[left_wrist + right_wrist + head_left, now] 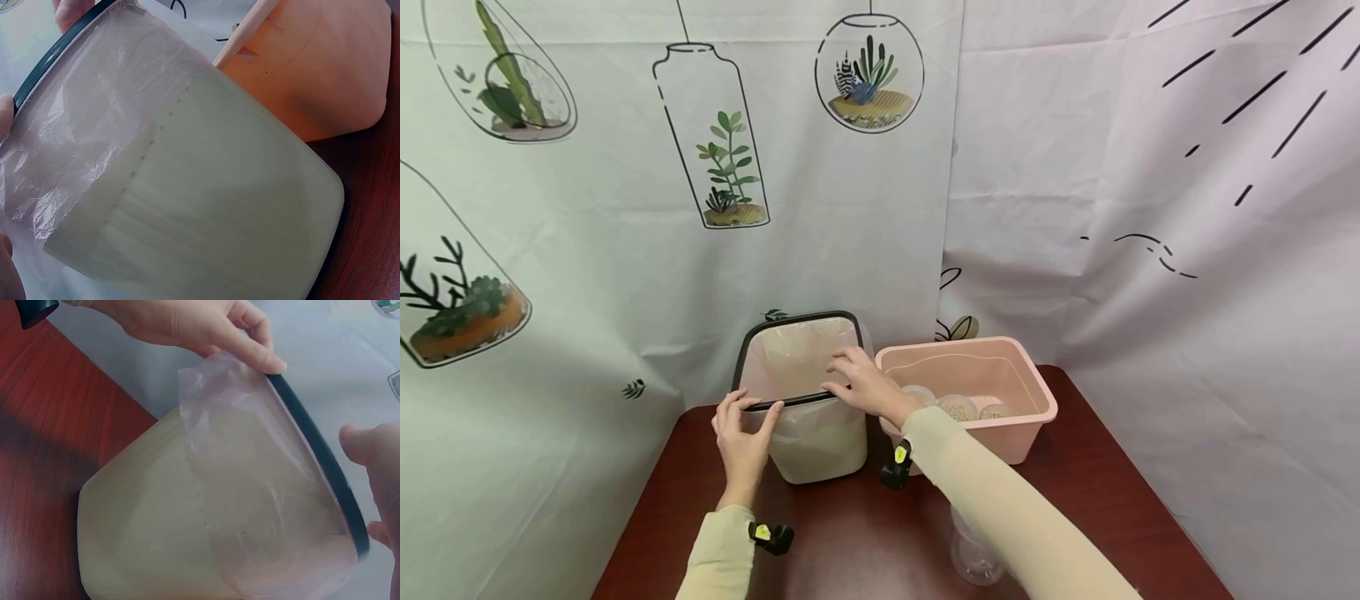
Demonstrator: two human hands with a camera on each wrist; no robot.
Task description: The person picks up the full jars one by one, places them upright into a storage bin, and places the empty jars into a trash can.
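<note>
A pale trash can (823, 450) stands on the table, lined with a thin translucent bag (119, 87) folded down over its outside. A black rim ring (317, 444) lies over the bag round the mouth. My left hand (743, 454) grips the ring at the near left corner, thumb on the front side and fingers round the left side. My right hand (867, 385) is over the near right corner, fingers spread loosely above the opening. In the right wrist view its thumb stands apart from the ring, and a fingertip is close to the ring's end.
Right of the can stands a pink basin (1047, 407) holding several clear containers, some with small pale grains (958, 407). A clear plastic container (976, 560) stands on the dark red table (857, 537), partly behind the right sleeve. A printed curtain (1037, 208) hangs behind.
</note>
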